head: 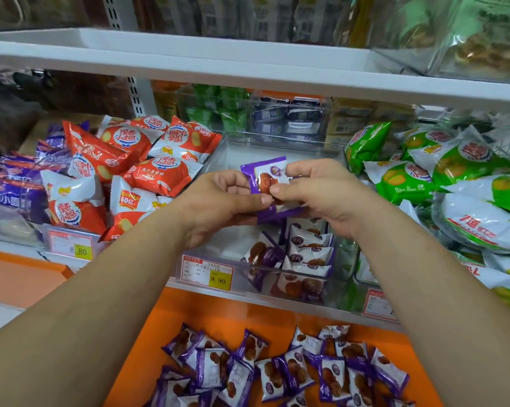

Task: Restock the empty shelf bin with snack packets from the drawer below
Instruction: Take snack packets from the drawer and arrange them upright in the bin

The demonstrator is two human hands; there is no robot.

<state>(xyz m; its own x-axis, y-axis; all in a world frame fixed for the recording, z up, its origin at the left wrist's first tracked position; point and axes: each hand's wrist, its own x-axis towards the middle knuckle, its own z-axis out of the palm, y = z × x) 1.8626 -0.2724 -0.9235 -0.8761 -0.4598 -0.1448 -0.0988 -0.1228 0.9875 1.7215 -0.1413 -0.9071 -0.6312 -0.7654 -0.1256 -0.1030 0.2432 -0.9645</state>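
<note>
Two bare forearms reach up from the camera. The left hand [218,201] and right hand [321,195] pinch a small stack of purple snack packets [267,174] between thumbs and curled fingers, above the clear shelf bin [277,148]. A few matching packets [309,251] stand at the bin's right front. Below, the orange drawer [212,312] holds loose packets [291,371]. Red biscuit bags [124,160] lie left of the bin, green bags [441,171] right.
</note>
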